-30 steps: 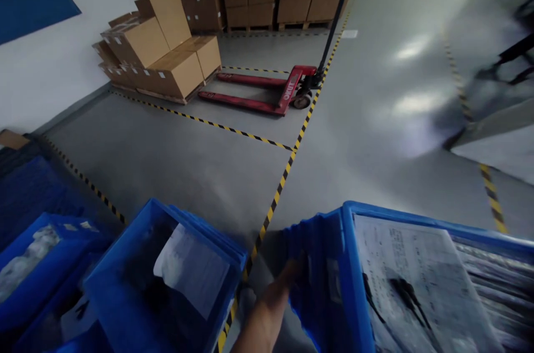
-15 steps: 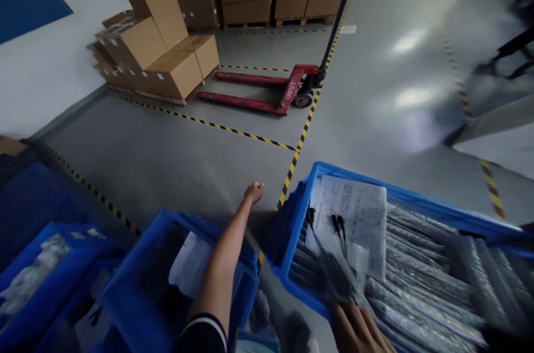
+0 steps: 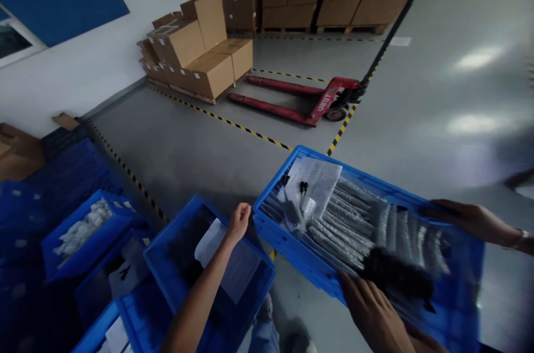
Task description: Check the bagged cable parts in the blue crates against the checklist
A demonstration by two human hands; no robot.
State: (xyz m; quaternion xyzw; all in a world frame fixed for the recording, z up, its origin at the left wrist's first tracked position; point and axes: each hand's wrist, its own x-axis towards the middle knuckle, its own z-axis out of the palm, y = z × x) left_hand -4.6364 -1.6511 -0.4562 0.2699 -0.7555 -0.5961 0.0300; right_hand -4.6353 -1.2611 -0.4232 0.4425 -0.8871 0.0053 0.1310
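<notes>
Warehouse floor point(image 3: 200, 147), grey, marked with yellow-black hazard tape. At 11 o'clock, stacked cardboard cartons point(image 3: 200, 53) on a pallet; at 12 to 1 o'clock, a red pallet jack point(image 3: 308, 103) parked beside the tape line, with more cartons stacked behind it.

Far left, at 8 o'clock: a blue bin of white parts point(image 3: 83, 236), with further blue bins near it at 7 o'clock. At 6 to 7 o'clock: a second blue bin point(image 3: 208, 281) holding dark contents and a white sheet.

The left hand point(image 3: 238, 222) is stretched forward over this bin's far corner, just beside the left wall of the large crate. Fingers are loosely curled; the grip appears released, holding nothing, though contact with the crate wall cannot be confirmed.

At 4 to 5 o'clock: the large blue crate point(image 3: 292, 244), tilted, held clear above the floor and filled with rows of silvery packets, a paper sheet point(image 3: 317, 180) and dark items on top. The right hand point(image 3: 371, 311) supports its near edge, grip clenched on the crate rim. At 3 o'clock, another person's hand point(image 3: 467, 217) holds the far rim.

Judgement: the crate is mid-carry, not yet set down; placement remains outstanding.
</notes>
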